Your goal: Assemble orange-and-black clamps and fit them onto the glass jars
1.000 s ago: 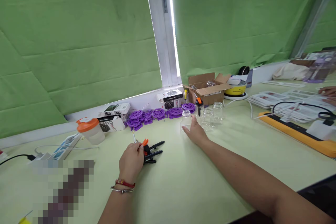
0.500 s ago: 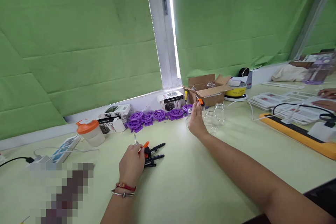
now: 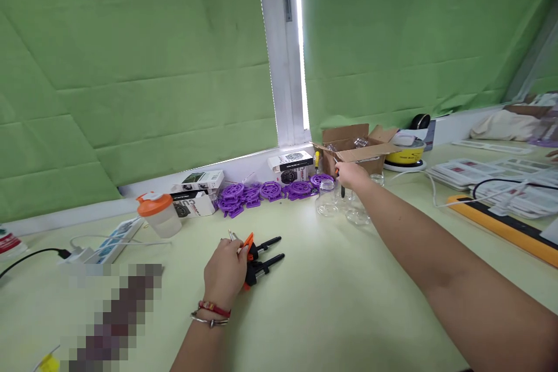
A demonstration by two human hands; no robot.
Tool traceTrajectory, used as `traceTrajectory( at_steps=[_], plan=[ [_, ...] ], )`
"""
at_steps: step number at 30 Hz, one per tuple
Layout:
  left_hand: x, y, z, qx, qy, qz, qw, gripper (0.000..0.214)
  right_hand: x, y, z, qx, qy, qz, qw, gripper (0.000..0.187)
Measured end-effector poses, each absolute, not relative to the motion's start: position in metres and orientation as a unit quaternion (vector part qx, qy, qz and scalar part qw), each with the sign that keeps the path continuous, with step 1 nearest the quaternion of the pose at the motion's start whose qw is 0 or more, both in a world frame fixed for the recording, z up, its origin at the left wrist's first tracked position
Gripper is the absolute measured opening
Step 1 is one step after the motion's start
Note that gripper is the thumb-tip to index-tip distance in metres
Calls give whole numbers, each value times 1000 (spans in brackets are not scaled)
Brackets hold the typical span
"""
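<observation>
My left hand rests closed on the pale green table, gripping a black and orange spring clamp and a thin metal tool whose tip sticks up past the fingers. My right hand is stretched far out and closed round a second small orange and black clamp that stands among clear glass jars. An open cardboard box sits just behind that hand.
Purple plastic wheels line the window ledge beside small product boxes. An orange-lidded shaker cup and a power strip lie left. A yellow bowl, papers and an orange-edged bar lie right.
My right hand left the front jar, reached further back and closed on the small clamp by the box. The view shifted left. My left hand stayed on its clamp.
</observation>
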State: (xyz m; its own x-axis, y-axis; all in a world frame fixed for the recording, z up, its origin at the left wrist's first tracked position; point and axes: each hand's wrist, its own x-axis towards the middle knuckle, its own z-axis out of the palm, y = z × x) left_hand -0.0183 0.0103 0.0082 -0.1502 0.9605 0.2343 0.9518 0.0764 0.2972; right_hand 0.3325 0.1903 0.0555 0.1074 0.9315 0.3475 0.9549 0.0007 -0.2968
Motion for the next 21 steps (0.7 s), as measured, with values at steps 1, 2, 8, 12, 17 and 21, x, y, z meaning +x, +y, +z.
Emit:
traceTrajectory(
  at_steps=[1, 2, 8, 12, 17, 21],
  plan=[
    [-18, 10, 8, 651, 735, 189, 14, 30, 332, 189, 56, -712, -665, -20, 225, 18],
    [-18, 11, 8, 650, 736, 187, 17, 31, 332, 187, 57, -718, -661, -16, 216, 22],
    [-21, 16, 0, 664, 710, 230, -40, 32, 328, 174, 76, -684, -686, -54, 244, 32],
    [-15, 15, -2, 676, 668, 293, -108, 33, 320, 149, 103, -614, -708, -110, 331, 37],
    [2, 2, 6, 705, 564, 430, -21, 39, 288, 85, 122, -446, -760, -147, 449, 43],
    [19, -12, 9, 700, 468, 480, 244, 55, 245, 28, 96, -331, -827, -56, 451, 46]
  ],
)
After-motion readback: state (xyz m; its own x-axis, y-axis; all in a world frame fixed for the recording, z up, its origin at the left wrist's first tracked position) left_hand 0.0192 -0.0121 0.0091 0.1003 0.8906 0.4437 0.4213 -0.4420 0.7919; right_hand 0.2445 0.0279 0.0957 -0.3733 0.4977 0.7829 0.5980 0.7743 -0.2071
